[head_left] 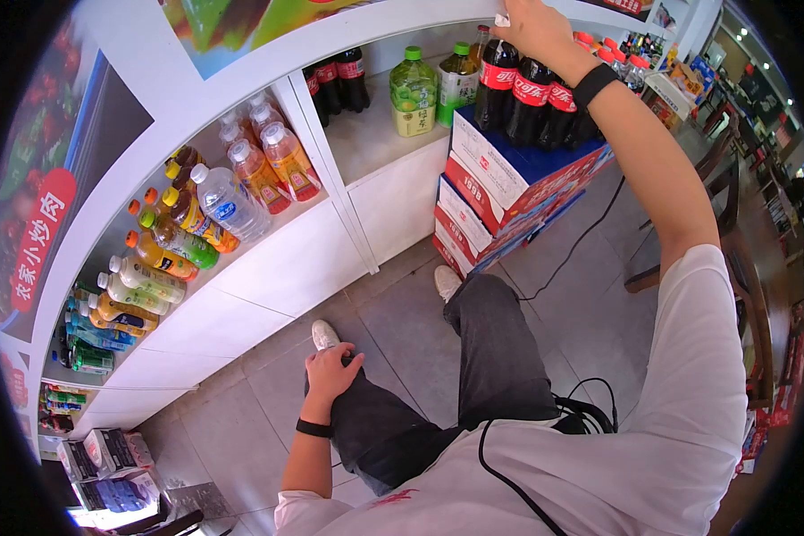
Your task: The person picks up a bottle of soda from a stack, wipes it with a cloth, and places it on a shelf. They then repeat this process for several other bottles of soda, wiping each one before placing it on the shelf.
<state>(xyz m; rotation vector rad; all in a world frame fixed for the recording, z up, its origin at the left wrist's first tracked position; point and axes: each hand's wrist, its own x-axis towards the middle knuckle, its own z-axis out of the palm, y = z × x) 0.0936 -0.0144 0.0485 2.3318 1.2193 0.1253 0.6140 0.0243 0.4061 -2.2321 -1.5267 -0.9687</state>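
Observation:
My right hand (531, 31) is raised at the top, over the cola bottles, its fingers closed on a small white thing (502, 20) that looks like a cloth or tissue. My left hand (332, 371) rests on my left knee, holding nothing, with its fingers apart. Below my right hand, dark cola bottles (529, 94) with red labels stand on stacked red and blue boxes (509, 174). A green-capped bottle (414, 94) and another green-labelled bottle (457, 82) stand on the white shelf beside them.
On the left, a curved white shelf (241, 255) holds several drink bottles. Boxes (116, 469) lie at the lower left. A black cable (590, 232) crosses the tiled floor (268, 393). Wooden chairs (732, 214) and a table stand on the right.

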